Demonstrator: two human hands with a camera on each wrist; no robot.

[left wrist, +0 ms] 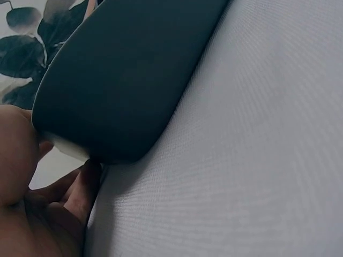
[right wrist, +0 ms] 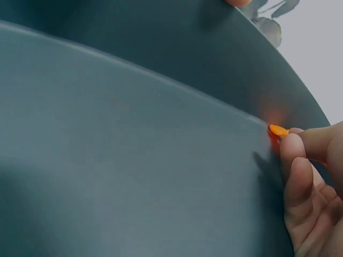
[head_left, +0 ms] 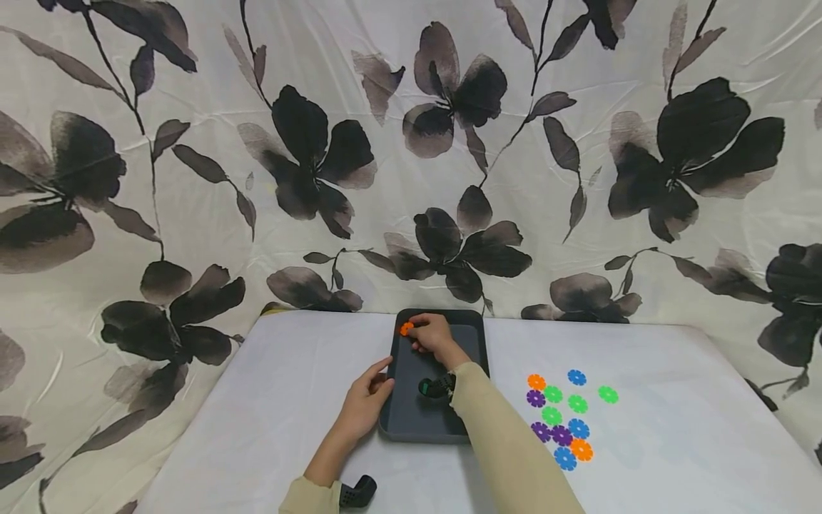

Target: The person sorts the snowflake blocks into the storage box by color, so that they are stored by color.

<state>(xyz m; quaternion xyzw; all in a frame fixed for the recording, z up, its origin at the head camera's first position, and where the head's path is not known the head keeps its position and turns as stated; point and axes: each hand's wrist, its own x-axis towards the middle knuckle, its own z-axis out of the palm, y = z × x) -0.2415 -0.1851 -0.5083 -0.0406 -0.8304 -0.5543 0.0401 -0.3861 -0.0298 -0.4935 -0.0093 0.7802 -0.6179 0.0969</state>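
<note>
My right hand [head_left: 432, 335] reaches into the far left corner of a dark grey tray [head_left: 437, 421]. Between thumb and fingertips it pinches an orange notched disc [head_left: 407, 328], seen nearly edge-on in the right wrist view as a small orange piece [right wrist: 278, 130] beside the tray's wall. A deeper orange patch shows just under it; whether that is a second disc or a reflection I cannot tell. My left hand [head_left: 367, 403] touches the tray's left side with fairly straight fingers. In the left wrist view, its fingers [left wrist: 83, 193] meet the tray's outer wall [left wrist: 123, 80].
Right of the tray, several notched discs lie loosely grouped on the white tabletop [head_left: 674, 442]: orange [head_left: 536, 383], green [head_left: 608, 395], blue [head_left: 576, 378] and purple [head_left: 561, 435]. Behind the table's far edge hangs a floral curtain [head_left: 385, 178].
</note>
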